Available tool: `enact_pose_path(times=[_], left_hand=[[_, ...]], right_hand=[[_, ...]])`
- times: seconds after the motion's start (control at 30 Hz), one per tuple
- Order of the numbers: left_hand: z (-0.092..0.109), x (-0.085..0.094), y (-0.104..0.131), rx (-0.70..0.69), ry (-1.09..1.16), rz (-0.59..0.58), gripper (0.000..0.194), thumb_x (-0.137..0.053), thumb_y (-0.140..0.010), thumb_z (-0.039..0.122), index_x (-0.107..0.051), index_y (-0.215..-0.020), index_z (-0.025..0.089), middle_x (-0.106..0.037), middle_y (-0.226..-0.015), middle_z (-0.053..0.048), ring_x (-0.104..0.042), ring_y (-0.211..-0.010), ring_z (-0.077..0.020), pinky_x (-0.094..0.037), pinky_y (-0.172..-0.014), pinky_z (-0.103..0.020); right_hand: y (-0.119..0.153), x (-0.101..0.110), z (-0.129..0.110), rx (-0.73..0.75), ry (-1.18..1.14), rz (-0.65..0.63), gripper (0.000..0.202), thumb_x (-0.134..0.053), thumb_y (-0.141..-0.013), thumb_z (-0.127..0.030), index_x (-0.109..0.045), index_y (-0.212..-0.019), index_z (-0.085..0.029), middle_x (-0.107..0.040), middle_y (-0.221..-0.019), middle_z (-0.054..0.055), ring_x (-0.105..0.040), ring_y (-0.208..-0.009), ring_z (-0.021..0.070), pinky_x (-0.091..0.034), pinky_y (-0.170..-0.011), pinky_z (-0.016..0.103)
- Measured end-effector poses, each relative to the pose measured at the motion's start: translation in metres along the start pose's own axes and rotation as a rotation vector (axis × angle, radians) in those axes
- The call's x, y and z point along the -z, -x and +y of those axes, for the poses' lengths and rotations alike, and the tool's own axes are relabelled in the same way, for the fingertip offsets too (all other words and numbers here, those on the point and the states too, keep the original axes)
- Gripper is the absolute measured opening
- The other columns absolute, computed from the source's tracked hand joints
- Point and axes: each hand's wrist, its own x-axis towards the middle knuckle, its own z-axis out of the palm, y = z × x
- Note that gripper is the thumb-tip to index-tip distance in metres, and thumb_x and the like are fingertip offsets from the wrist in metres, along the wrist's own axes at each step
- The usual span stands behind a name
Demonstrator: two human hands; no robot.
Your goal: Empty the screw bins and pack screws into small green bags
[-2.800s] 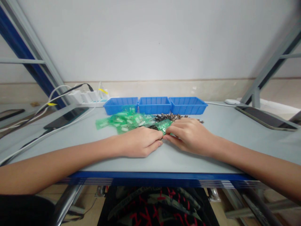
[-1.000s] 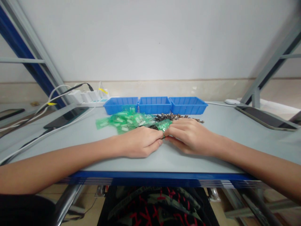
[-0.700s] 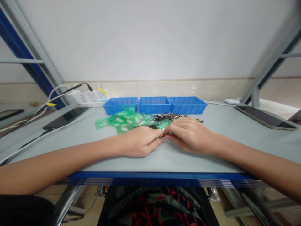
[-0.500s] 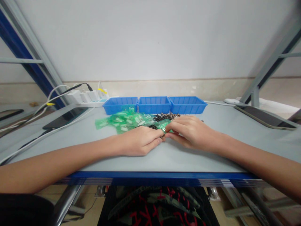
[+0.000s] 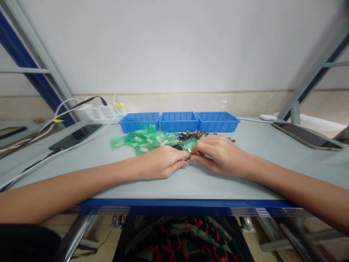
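Note:
My left hand [image 5: 166, 162] rests on the table with its fingers closed, thumb and forefinger together near the tips. Between the two hands' fingertips shows a small dark metal piece [image 5: 187, 159], too small to name exactly. My right hand [image 5: 218, 153] pinches at it from the other side, fingertips almost touching the left ones. Just behind the fingers lies a green clear packet [image 5: 188, 145], partly covered by the right hand. A heap of small dark metal parts [image 5: 192, 135] spreads behind it, and a pile of green plastic packets [image 5: 148, 137] with white labels lies to the left.
Three blue bins [image 5: 178, 122] stand in a row at the back. A dark phone [image 5: 76, 136] and white cables lie left, by a power strip [image 5: 109, 119]. Another phone [image 5: 305, 135] and a white case [image 5: 268, 117] lie right. The table's blue front edge [image 5: 180, 203] is near me.
My right hand has shifted slightly left and down, uncovering more of the metal heap's right end. The left fingertips have moved a little; the dark piece between the hands now shows differently.

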Motion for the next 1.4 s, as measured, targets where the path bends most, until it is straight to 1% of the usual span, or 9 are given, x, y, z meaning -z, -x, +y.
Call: enact_pose_path(times=[0.23, 0.4, 0.63, 0.7, 0.8, 1.1, 1.23, 1.3, 1.4], left_hand=[[-0.003, 0.000, 0.002, -0.042, -0.009, 0.047, 0.025, -0.039, -0.094, 0.024, -0.059, -0.084, 0.014, -0.061, -0.072, -0.003, -0.056, -0.065, -0.0125, -0.038, -0.060, -0.021], [-0.002, 0.002, 0.002, -0.078, -0.016, 0.055, 0.030, -0.036, -0.094, 0.024, -0.060, -0.079, 0.014, -0.061, -0.069, -0.003, -0.056, -0.064, -0.0124, -0.039, -0.059, -0.021], [0.001, 0.001, 0.000, 0.026, -0.005, 0.064, 0.024, -0.037, -0.094, 0.024, -0.056, -0.085, 0.015, -0.060, -0.074, -0.002, -0.055, -0.064, -0.0112, -0.039, -0.059, -0.021], [0.002, 0.001, -0.001, 0.035, 0.005, 0.065, 0.023, -0.036, -0.094, 0.024, -0.056, -0.088, 0.015, -0.060, -0.075, -0.001, -0.055, -0.064, -0.0111, -0.039, -0.059, -0.021], [0.003, 0.001, -0.002, 0.035, 0.010, 0.049, 0.021, -0.038, -0.093, 0.023, -0.056, -0.086, 0.015, -0.060, -0.074, -0.001, -0.055, -0.065, -0.0113, -0.039, -0.060, -0.022], [0.005, 0.002, -0.002, 0.042, -0.050, 0.022, 0.020, -0.040, -0.091, 0.023, -0.054, -0.080, 0.015, -0.058, -0.072, -0.001, -0.053, -0.063, -0.0115, -0.037, -0.057, -0.022], [0.010, 0.001, 0.000, 0.054, -0.094, 0.023, 0.020, -0.040, -0.091, 0.025, -0.054, -0.080, 0.015, -0.057, -0.071, -0.001, -0.053, -0.062, -0.0123, -0.037, -0.056, -0.024], [0.016, 0.002, 0.000, 0.081, -0.024, 0.027, 0.023, -0.039, -0.091, 0.025, -0.052, -0.076, 0.015, -0.055, -0.066, 0.000, -0.050, -0.058, -0.0110, -0.035, -0.054, -0.023], [0.024, 0.005, -0.001, 0.159, 0.186, 0.011, 0.026, -0.037, -0.092, 0.025, -0.051, -0.073, 0.015, -0.051, -0.061, 0.002, -0.047, -0.055, -0.0091, -0.035, -0.053, -0.022]], right_hand=[[0.000, 0.001, -0.002, 0.006, -0.006, 0.016, 0.023, -0.042, -0.093, -0.028, -0.057, -0.081, -0.014, -0.057, -0.065, 0.002, -0.049, -0.058, 0.0120, -0.030, -0.058, 0.025], [0.000, 0.001, -0.001, -0.005, -0.018, 0.007, 0.020, -0.044, -0.092, -0.028, -0.057, -0.084, -0.014, -0.058, -0.067, 0.002, -0.050, -0.060, 0.0124, -0.030, -0.058, 0.024], [0.000, 0.005, 0.002, 0.018, -0.026, -0.027, 0.017, -0.042, -0.091, -0.024, -0.056, -0.089, -0.014, -0.058, -0.070, 0.003, -0.049, -0.062, 0.0132, -0.032, -0.061, 0.025], [0.000, 0.006, 0.002, 0.032, -0.016, -0.023, 0.016, -0.042, -0.090, -0.022, -0.056, -0.089, -0.014, -0.057, -0.070, 0.003, -0.048, -0.062, 0.0131, -0.032, -0.061, 0.025], [0.000, 0.007, 0.001, 0.054, 0.008, -0.019, 0.017, -0.040, -0.090, -0.018, -0.056, -0.086, -0.015, -0.056, -0.068, 0.003, -0.047, -0.062, 0.0130, -0.031, -0.061, 0.026], [-0.001, 0.008, 0.000, 0.055, 0.031, -0.026, 0.026, -0.039, -0.092, -0.025, -0.058, -0.079, -0.014, -0.053, -0.065, 0.002, -0.044, -0.060, 0.0129, -0.030, -0.061, 0.026], [-0.001, 0.009, 0.000, 0.062, 0.027, -0.031, 0.027, -0.038, -0.093, -0.026, -0.058, -0.079, -0.014, -0.052, -0.064, 0.002, -0.043, -0.059, 0.0128, -0.030, -0.061, 0.026], [-0.001, 0.010, -0.001, 0.068, 0.019, -0.031, 0.028, -0.038, -0.093, -0.026, -0.058, -0.079, -0.014, -0.052, -0.064, 0.002, -0.043, -0.060, 0.0129, -0.030, -0.062, 0.026], [-0.001, 0.011, -0.001, 0.078, 0.004, -0.026, 0.029, -0.037, -0.093, -0.027, -0.058, -0.078, -0.014, -0.052, -0.064, 0.002, -0.043, -0.060, 0.0129, -0.030, -0.061, 0.026]])
